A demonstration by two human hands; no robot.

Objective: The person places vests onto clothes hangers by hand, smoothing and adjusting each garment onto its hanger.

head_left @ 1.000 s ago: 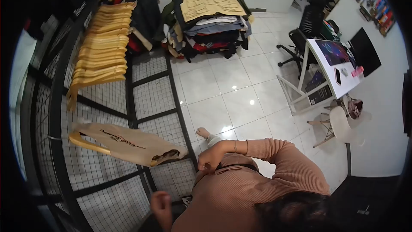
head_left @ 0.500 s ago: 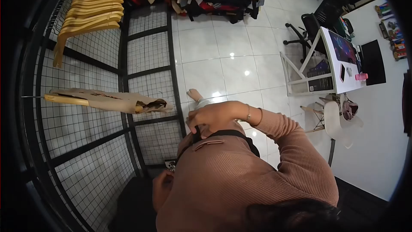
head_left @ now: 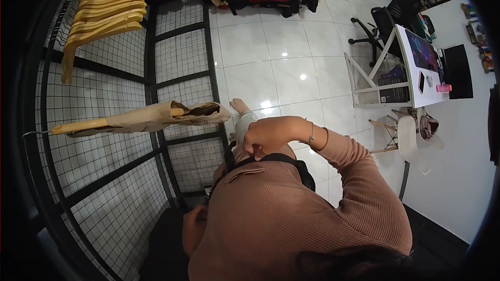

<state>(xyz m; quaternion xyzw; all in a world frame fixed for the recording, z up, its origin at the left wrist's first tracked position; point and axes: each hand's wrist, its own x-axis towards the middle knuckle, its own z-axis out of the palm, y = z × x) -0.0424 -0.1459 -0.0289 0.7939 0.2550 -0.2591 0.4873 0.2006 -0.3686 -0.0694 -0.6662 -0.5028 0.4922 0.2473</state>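
By the black strap (head_left: 284,158), the right hand (head_left: 266,136) is held curled; the left hand (head_left: 193,222) is lowered. Neither grip can be told.

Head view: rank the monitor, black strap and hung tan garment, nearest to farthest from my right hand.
From the right hand:
1. Black strap, just below it in the picture.
2. Tan garment, to its left.
3. Monitor, far off to its right.
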